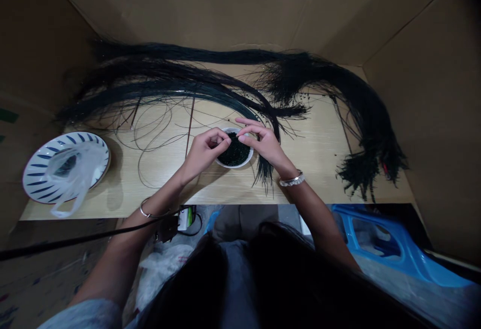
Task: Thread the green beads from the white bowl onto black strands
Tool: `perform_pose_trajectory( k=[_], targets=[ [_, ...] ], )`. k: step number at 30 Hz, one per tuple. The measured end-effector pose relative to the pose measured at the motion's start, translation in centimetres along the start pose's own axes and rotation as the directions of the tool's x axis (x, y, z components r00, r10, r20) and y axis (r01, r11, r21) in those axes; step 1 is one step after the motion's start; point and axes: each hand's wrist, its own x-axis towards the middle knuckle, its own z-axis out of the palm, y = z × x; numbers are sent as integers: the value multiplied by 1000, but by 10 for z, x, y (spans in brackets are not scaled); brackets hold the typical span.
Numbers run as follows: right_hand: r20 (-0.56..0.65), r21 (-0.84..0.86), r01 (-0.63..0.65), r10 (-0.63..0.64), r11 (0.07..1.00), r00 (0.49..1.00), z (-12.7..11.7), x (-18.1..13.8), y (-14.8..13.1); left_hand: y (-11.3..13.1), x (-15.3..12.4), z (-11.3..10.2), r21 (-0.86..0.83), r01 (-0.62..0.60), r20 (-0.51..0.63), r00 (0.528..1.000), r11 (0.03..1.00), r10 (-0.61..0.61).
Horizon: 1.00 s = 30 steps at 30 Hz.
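A small white bowl [245, 161] filled with dark green, bead-like bits [233, 154] stands near the table's front edge. Over its left rim my left hand [208, 148] is closed, thumb and fingertips pinched together. My right hand [263, 143] is pinched above the bowl's right side, thumb against index finger, with other fingers stretched out. The fingertips of both hands are close together; whatever lies between them is too small to make out. Just right of the bowl, the end of a bundle of dark strands [265, 171] passes beneath my right hand.
Long bundles of dark strands [180, 78] lie across the back of the table. Another bundle [370, 113] curves down the right side. At left, a striped plate [37, 166] holds a clear plastic bag [77, 173]. Cardboard walls [210, 8] surround the table [150, 196]. A blue stool [406, 249] stands below.
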Motion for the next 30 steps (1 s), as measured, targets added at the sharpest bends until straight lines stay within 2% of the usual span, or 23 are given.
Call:
perform_pose_trajectory(
  k=[13, 20, 25, 30],
  targets=[
    [-4, -81, 14, -14, 997, 1000, -1, 0, -3, -3, 0, -1, 25, -5, 8, 1000, 1000, 5],
    [-7, -65, 37, -38, 997, 999, -2, 0, -2, -2, 0, 0, 7, -8, 4, 1000, 1000, 8],
    [1, -101, 23, -23, 995, 1000, -2, 0, -5, -2, 0, -1, 16, -8, -1, 1000, 1000, 8],
    [-1, -187, 63, -64, 980, 998, -2, 0, -4, -2, 0, -1, 18, -10, 2, 1000, 1000, 10]
  ],
)
